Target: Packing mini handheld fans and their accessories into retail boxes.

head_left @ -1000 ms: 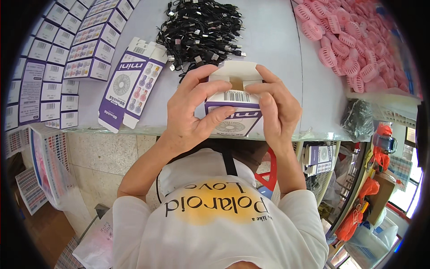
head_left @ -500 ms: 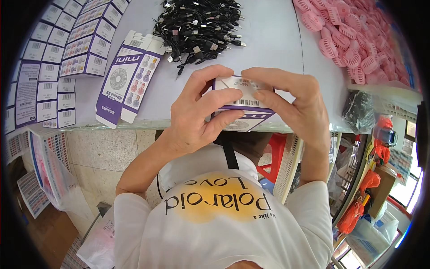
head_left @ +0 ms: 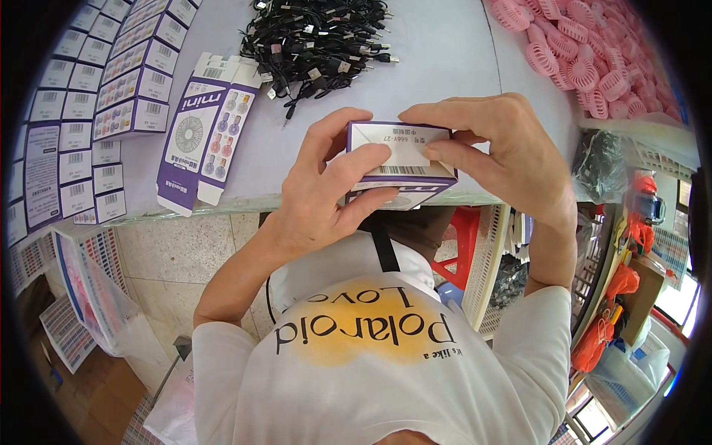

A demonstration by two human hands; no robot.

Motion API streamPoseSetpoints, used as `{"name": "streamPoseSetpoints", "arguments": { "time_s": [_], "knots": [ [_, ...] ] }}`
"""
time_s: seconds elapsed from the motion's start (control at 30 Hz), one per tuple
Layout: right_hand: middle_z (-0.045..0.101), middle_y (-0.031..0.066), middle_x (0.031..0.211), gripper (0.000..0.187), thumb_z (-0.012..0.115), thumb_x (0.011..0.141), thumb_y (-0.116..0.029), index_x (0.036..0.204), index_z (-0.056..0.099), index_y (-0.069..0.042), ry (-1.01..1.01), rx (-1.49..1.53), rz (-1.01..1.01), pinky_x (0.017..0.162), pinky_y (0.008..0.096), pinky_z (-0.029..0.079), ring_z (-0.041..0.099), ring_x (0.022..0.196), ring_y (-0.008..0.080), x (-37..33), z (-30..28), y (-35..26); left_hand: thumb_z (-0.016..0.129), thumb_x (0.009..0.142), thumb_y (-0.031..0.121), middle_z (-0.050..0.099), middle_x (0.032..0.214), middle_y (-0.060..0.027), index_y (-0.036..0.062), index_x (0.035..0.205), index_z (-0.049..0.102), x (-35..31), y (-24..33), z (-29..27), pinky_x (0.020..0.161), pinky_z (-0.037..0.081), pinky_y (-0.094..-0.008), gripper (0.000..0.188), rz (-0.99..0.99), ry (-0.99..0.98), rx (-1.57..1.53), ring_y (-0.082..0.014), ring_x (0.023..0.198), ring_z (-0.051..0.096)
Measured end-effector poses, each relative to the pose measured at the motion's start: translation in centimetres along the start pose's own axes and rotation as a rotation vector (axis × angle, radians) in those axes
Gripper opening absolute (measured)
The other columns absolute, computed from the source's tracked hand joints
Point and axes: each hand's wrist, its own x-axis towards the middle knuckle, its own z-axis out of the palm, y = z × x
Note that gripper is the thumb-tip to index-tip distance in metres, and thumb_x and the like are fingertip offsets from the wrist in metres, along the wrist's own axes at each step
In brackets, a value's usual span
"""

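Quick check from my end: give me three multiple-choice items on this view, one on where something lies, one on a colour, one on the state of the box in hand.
1. Where does the heap of black cables lie?
A. On the table beyond the hands
B. On the floor
C. Inside the box

2. What colour are the small fans piled at the table's right?
A. Green
B. Pink
C. Black

3. How is the purple and white box held?
A. Lying flat and unfolded on the table
B. By one hand only
C. Between both hands, left hand and right hand

Answers: 1 A, the cables sit on the tabletop above the hands. 2 B, the heap is pink. 3 C, fingers of both hands press on it.
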Motion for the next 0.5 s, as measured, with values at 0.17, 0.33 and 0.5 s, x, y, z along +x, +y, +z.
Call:
{"name": "streamPoseSetpoints", "arguments": {
  "time_s": [0.17,0.33,0.5],
  "knots": [
    [0.065,0.0164,0.078,0.026,0.060,0.076,0.002,0.102,0.064,0.001,-0.001,-0.105,-0.084,0.064,0.0309,0.053,0.065,0.065,0.0275,0.0,0.2,-0.7,0.080,0.064,0.007,0.047,0.117,-0.0216,0.0043,0.103,0.059,-0.1,0.1,0.2,0.071,0.054,-0.0343,0.044,0.062,0.005,0.044,-0.0280,0.086,0.059],
    [0.064,0.0161,0.078,0.026,0.062,0.075,0.001,0.101,0.065,-0.001,0.032,-0.063,-0.041,0.060,0.0319,0.051,0.064,0.066,0.0294,-0.7,0.3,-0.3,0.081,0.064,0.008,0.048,0.115,-0.0215,0.0047,0.101,0.060,-0.1,0.3,0.5,0.070,0.054,-0.0349,0.043,0.058,-0.004,0.036,-0.0288,0.087,0.059],
    [0.064,0.0164,0.078,0.025,0.062,0.074,0.001,0.099,0.065,-0.002,0.062,-0.170,-0.101,0.059,0.0333,0.050,0.063,0.066,0.0317,-0.8,0.5,-0.4,0.081,0.063,0.010,0.049,0.113,-0.0214,0.0048,0.098,0.060,-0.2,0.3,0.5,0.071,0.055,-0.0347,0.041,0.082,-0.017,0.063,-0.0288,0.087,0.059]
  ]
}}
